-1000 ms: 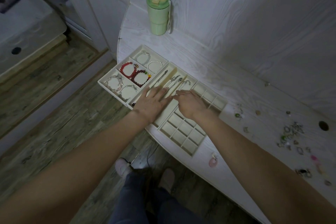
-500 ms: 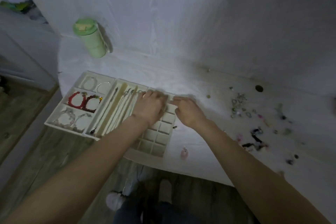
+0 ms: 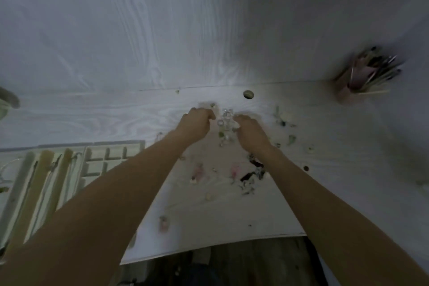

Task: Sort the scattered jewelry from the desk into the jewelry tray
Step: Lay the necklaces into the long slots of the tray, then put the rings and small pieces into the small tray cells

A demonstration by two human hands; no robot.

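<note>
— Head view, blurred throughout; where do the hands sit?
— Centre of the frame, on the table (image 3: pixel 116 114); left hand (image 3: pixel 193 126) and right hand (image 3: pixel 249 132) flank a heap of scattered jewelry (image 3: pixel 225 121); fingers curl downward, but whether either grasps a piece I cannot tell.
— And the jewelry tray (image 3: pixel 111 158)?
— Lower left, cut off by the frame edge and half hidden under the left forearm; its contents are smeared; a pen holder (image 3: pixel 362 79) blurs at upper right.
</note>
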